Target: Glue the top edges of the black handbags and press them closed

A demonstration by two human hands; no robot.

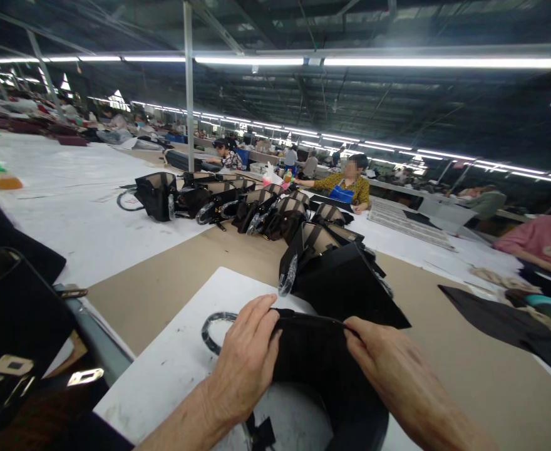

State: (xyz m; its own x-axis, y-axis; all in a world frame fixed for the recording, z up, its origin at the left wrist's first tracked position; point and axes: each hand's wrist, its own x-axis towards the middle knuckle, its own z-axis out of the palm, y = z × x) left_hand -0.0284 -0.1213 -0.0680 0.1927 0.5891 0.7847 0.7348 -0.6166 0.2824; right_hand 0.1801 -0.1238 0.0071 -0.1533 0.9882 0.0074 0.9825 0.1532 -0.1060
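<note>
A black bag (320,363) lies in front of me on a white sheet (176,351). My left hand (247,360) grips its left rim, fingers curled over the edge. On the right rim my right hand (388,369) is closed in the same way. A wrapped black handle (210,329) curves out to the left of the bag. Just beyond it stands a finished black bag with a striped lining (341,275).
A row of several black bags with striped linings (238,200) runs back along the brown table (163,282). Black pieces and metal fittings (85,376) lie at my left. Other people sit working at tables behind, one in a yellow top (348,185), one in pink (543,241).
</note>
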